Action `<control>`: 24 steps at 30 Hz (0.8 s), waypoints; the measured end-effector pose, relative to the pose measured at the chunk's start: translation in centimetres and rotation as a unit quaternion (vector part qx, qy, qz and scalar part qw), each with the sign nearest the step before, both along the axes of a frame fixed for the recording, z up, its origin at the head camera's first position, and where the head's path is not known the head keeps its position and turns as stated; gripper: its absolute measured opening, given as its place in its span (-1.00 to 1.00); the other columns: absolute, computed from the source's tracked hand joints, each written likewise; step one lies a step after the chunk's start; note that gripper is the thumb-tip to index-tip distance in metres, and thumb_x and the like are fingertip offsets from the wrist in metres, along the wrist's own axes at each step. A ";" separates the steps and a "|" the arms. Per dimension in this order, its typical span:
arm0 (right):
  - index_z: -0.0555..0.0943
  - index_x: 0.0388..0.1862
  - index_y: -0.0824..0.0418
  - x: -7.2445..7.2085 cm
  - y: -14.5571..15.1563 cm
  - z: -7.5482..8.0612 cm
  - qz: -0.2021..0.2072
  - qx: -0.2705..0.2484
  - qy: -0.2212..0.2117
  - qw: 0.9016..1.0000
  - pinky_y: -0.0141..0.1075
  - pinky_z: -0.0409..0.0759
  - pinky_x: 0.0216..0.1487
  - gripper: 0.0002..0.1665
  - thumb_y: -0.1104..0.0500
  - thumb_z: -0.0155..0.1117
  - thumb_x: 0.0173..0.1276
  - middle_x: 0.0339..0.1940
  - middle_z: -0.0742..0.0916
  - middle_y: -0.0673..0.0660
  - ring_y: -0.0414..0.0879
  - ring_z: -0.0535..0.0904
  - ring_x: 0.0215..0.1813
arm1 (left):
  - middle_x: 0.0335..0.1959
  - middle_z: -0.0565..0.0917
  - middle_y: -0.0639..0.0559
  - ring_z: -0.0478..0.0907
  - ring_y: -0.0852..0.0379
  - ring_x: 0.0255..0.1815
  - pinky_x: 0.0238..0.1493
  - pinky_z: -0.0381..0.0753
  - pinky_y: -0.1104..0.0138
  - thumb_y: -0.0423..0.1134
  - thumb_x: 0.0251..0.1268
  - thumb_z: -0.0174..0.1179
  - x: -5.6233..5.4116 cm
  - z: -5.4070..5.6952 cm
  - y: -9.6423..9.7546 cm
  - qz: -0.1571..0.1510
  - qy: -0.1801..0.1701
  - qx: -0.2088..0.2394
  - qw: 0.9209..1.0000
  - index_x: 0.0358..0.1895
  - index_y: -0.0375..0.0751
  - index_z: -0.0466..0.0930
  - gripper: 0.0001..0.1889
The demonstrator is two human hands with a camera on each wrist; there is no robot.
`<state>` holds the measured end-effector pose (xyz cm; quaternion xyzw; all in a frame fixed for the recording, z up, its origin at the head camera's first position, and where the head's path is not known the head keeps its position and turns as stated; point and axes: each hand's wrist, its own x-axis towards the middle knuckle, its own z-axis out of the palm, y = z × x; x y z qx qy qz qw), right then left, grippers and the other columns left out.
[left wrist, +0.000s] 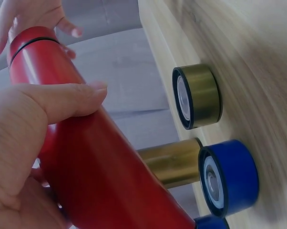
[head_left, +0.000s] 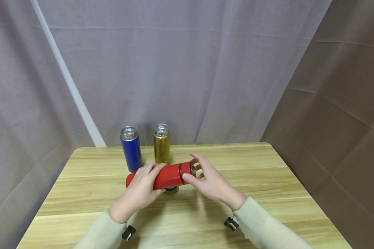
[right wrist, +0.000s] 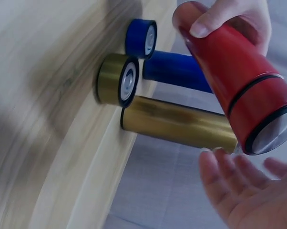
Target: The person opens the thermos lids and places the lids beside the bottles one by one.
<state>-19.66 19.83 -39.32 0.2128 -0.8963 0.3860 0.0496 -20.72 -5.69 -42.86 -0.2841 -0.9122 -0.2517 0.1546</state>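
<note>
My left hand (head_left: 141, 186) grips a red thermos bottle (head_left: 169, 177) round its body and holds it tilted above the table, lid end to the right. The red lid (right wrist: 265, 112) is on the bottle, with a dark ring at the seam and a shiny silver top. Close by that lid end is my right hand (head_left: 212, 181); its fingers are spread and slightly bent, and the right wrist view has a gap between them and the lid. Behind stand a blue bottle (head_left: 132, 155) and a gold bottle (head_left: 162, 148), both without lids, their steel necks showing.
On the wooden table (head_left: 252, 180), a gold lid (left wrist: 205, 95) and a blue lid (left wrist: 239, 174) lie with their inner sides up, near the bottles. In the head view they are mostly hidden under the red bottle and left hand. A grey curtain (head_left: 187, 76) hangs behind the table.
</note>
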 end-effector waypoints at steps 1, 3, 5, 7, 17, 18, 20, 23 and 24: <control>0.18 0.47 -0.08 0.0 0.0 0.0 -0.008 -0.003 -0.007 1.000 -0.21 0.57 -0.12 -0.17 -0.32 0.15 0.33 0.09 0.56 -0.04 -0.18 0.54 -0.07 | 0.07 0.48 0.06 0.44 -0.01 0.06 0.17 0.35 0.10 -0.25 -0.19 0.55 0.0 0.0 0.0 0.001 0.002 0.000 1.000 0.33 -0.01 0.38 -0.14; 0.23 0.44 -0.02 0.0 0.0 0.1 -0.020 0.001 -0.012 1.000 -0.22 0.55 -0.16 -0.25 -0.32 0.04 0.40 -0.05 0.63 -0.04 -0.20 0.56 -0.14 | 0.06 0.49 0.05 0.44 -0.02 0.06 0.18 0.34 0.09 -0.25 -0.19 0.54 0.0 0.0 0.0 0.003 0.005 -0.002 1.000 0.33 -0.01 0.38 -0.14; 0.28 0.40 0.02 0.0 0.1 0.1 -0.031 0.016 -0.011 0.999 -0.23 0.53 -0.19 -0.28 -0.33 -0.03 0.42 -0.17 0.66 -0.06 -0.23 0.56 -0.22 | 0.06 0.48 0.05 0.45 -0.02 0.06 0.19 0.34 0.08 -0.25 -0.19 0.55 0.1 0.1 0.0 0.004 0.005 -0.003 1.000 0.33 0.00 0.38 -0.14; 0.33 0.35 0.05 0.1 0.1 0.1 -0.039 0.031 -0.009 0.999 -0.24 0.52 -0.22 -0.28 -0.35 -0.04 0.41 -0.26 0.66 -0.08 -0.24 0.56 -0.28 | 0.06 0.48 0.05 0.45 -0.03 0.06 0.19 0.34 0.07 -0.26 -0.19 0.55 0.1 0.1 0.0 0.004 0.005 -0.004 1.000 0.33 0.00 0.38 -0.14; 0.43 0.20 0.01 0.1 0.0 -0.1 -0.028 0.055 0.004 0.998 -0.30 0.55 -0.34 -0.31 -0.41 0.08 0.30 -0.39 0.61 -0.11 -0.21 0.55 -0.34 | 0.06 0.49 0.02 0.45 -0.04 0.06 0.18 0.35 0.09 -0.26 -0.20 0.55 0.0 -0.1 0.0 0.000 0.009 -0.007 1.000 0.34 -0.02 0.38 -0.13; 0.41 0.24 0.01 0.1 0.1 -0.2 -0.021 0.050 0.002 0.999 -0.31 0.56 -0.33 -0.29 -0.39 0.10 0.30 -0.34 0.61 -0.11 -0.21 0.55 -0.32 | 0.07 0.49 0.03 0.45 -0.04 0.06 0.18 0.35 0.08 -0.26 -0.20 0.55 0.0 -0.1 0.0 0.001 0.007 -0.006 1.000 0.33 -0.02 0.38 -0.14; 0.37 0.32 0.04 0.1 0.2 -0.2 -0.001 0.040 0.001 0.999 -0.30 0.60 -0.27 -0.25 -0.35 0.15 0.30 -0.19 0.61 -0.10 -0.20 0.56 -0.25 | 0.07 0.49 0.04 0.45 -0.03 0.06 0.17 0.35 0.08 -0.26 -0.19 0.55 0.0 -0.1 0.0 0.003 0.004 -0.004 1.000 0.33 -0.02 0.38 -0.14; 0.25 0.43 -0.02 0.3 0.4 -0.3 0.030 0.032 0.014 0.999 -0.28 0.62 -0.18 -0.20 -0.28 0.20 0.32 0.10 0.53 -0.10 -0.21 0.54 -0.12 | 0.06 0.48 0.05 0.45 -0.01 0.06 0.15 0.36 0.09 -0.24 -0.19 0.55 0.0 -0.1 0.0 0.005 -0.003 0.002 1.000 0.33 -0.01 0.39 -0.14; 0.21 0.46 -0.08 0.4 0.4 -0.3 0.038 0.032 0.021 0.999 -0.28 0.61 -0.16 -0.20 -0.25 0.21 0.32 0.15 0.50 -0.11 -0.22 0.54 -0.09 | 0.06 0.49 0.06 0.45 0.00 0.06 0.15 0.35 0.10 -0.24 -0.19 0.55 0.0 -0.2 0.0 0.005 -0.005 0.004 1.000 0.33 -0.01 0.39 -0.14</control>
